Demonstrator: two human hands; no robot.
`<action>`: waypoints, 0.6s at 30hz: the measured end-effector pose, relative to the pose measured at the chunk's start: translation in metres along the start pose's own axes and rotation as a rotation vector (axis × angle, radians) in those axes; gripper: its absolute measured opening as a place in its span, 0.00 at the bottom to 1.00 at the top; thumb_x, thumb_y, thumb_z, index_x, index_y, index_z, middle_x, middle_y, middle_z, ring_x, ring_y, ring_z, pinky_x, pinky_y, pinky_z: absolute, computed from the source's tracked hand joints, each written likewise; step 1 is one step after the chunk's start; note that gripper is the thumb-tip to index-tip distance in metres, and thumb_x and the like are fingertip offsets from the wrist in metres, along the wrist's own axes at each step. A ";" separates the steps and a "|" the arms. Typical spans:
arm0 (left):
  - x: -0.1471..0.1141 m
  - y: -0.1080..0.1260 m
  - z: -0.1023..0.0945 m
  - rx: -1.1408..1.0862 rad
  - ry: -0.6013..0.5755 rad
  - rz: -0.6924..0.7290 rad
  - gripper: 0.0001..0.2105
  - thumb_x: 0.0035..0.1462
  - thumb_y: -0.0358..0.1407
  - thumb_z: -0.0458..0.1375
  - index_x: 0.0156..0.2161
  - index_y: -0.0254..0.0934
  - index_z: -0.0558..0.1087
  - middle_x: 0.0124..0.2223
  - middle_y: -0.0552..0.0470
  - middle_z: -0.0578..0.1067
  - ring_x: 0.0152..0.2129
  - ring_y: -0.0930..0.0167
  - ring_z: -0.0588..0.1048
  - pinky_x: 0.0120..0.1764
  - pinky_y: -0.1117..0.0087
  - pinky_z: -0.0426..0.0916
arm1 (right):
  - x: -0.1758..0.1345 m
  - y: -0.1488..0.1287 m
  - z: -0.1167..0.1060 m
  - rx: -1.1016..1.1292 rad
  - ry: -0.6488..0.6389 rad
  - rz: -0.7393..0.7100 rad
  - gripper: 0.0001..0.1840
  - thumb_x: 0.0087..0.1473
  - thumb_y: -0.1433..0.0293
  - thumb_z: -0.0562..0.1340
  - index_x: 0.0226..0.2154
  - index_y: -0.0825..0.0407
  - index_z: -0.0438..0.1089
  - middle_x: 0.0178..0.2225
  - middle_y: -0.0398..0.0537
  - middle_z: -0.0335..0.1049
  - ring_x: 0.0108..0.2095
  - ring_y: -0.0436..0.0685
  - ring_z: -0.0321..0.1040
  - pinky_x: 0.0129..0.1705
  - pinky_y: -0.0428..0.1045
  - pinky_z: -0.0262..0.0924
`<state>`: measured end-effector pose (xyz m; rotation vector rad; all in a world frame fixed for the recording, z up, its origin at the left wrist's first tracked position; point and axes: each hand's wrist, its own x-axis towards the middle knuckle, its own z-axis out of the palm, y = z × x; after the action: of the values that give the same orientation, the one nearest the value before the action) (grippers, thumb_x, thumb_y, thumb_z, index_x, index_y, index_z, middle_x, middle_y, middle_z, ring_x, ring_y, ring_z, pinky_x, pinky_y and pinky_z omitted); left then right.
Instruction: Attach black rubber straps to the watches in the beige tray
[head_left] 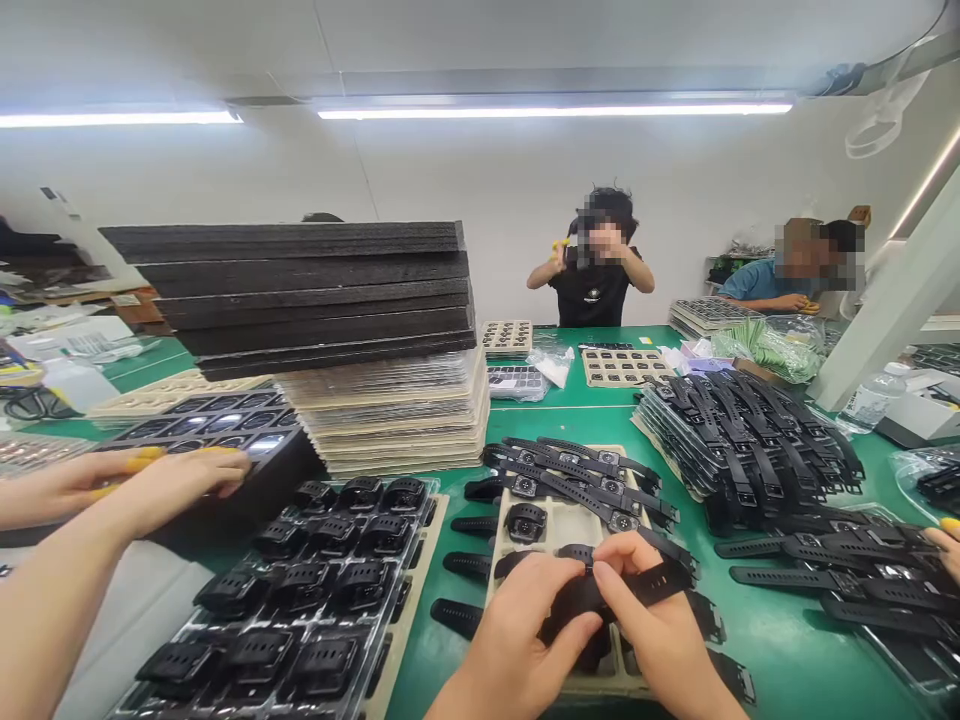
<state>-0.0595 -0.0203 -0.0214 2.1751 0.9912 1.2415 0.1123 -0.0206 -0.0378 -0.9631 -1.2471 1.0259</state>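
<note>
My left hand and my right hand meet at the front of a beige tray. Both are closed on a black smartwatch, whose strap sticks out to the right; fingers hide most of its body. Farther up the tray, one watch sits in a compartment with its back sensor showing. Several more watches with straps stretched out lie across the tray's far end. Black straps also poke out along the tray's left side.
Clear trays of folded watches stand left. Behind them rises a tall stack of black foam sheets. Strapped watches are piled at right. A co-worker's hands reach in from the left, another's from the right. Two people sit opposite.
</note>
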 end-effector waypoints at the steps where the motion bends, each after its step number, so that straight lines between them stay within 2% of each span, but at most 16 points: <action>1: 0.000 0.000 0.001 -0.005 0.001 -0.004 0.16 0.59 0.32 0.65 0.53 0.42 0.78 0.42 0.44 0.83 0.37 0.62 0.80 0.42 0.67 0.74 | 0.000 0.002 0.000 -0.009 -0.035 0.000 0.17 0.63 0.53 0.64 0.36 0.49 0.74 0.29 0.44 0.70 0.31 0.56 0.68 0.36 0.48 0.67; 4: -0.001 0.001 0.004 -0.051 -0.013 -0.034 0.15 0.60 0.32 0.65 0.52 0.43 0.79 0.43 0.44 0.84 0.37 0.62 0.81 0.42 0.68 0.74 | -0.002 0.007 0.001 -0.026 -0.088 0.018 0.16 0.65 0.53 0.62 0.37 0.49 0.74 0.28 0.43 0.69 0.31 0.56 0.68 0.35 0.48 0.67; 7: -0.004 0.002 0.007 -0.165 0.010 -0.103 0.14 0.61 0.31 0.64 0.52 0.45 0.80 0.45 0.44 0.84 0.39 0.62 0.82 0.45 0.68 0.74 | -0.003 0.007 0.000 0.021 -0.097 -0.009 0.15 0.65 0.54 0.63 0.43 0.47 0.73 0.30 0.44 0.70 0.32 0.56 0.69 0.37 0.49 0.69; 10: -0.010 -0.001 0.008 -0.311 0.140 -0.159 0.12 0.59 0.35 0.67 0.49 0.45 0.82 0.42 0.45 0.84 0.36 0.63 0.81 0.43 0.69 0.74 | -0.006 0.002 -0.004 0.113 -0.164 -0.078 0.18 0.64 0.54 0.64 0.52 0.44 0.71 0.35 0.46 0.72 0.34 0.57 0.71 0.38 0.49 0.70; 12: -0.012 -0.005 0.008 -0.466 0.265 -0.219 0.12 0.59 0.40 0.68 0.48 0.44 0.82 0.37 0.47 0.82 0.31 0.67 0.79 0.38 0.70 0.73 | -0.008 -0.001 -0.008 0.149 -0.131 -0.108 0.20 0.64 0.55 0.64 0.55 0.43 0.70 0.39 0.48 0.74 0.38 0.57 0.72 0.41 0.49 0.71; 15: -0.008 -0.008 0.008 -0.800 0.389 -0.295 0.15 0.59 0.47 0.67 0.47 0.42 0.81 0.33 0.50 0.78 0.24 0.73 0.74 0.30 0.73 0.69 | -0.009 -0.006 -0.013 0.020 -0.020 -0.201 0.21 0.68 0.57 0.61 0.60 0.43 0.69 0.41 0.49 0.73 0.42 0.57 0.72 0.47 0.50 0.70; 18: 0.001 0.000 0.010 -1.073 0.397 -0.392 0.17 0.57 0.49 0.68 0.45 0.40 0.80 0.30 0.53 0.74 0.20 0.78 0.68 0.27 0.75 0.63 | -0.010 -0.004 -0.014 -0.213 -0.019 -0.358 0.25 0.72 0.59 0.53 0.67 0.44 0.63 0.37 0.48 0.73 0.38 0.58 0.73 0.47 0.52 0.71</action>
<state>-0.0508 -0.0201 -0.0261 0.8961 0.5920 1.5252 0.1264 -0.0321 -0.0374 -0.8501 -1.5025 0.6321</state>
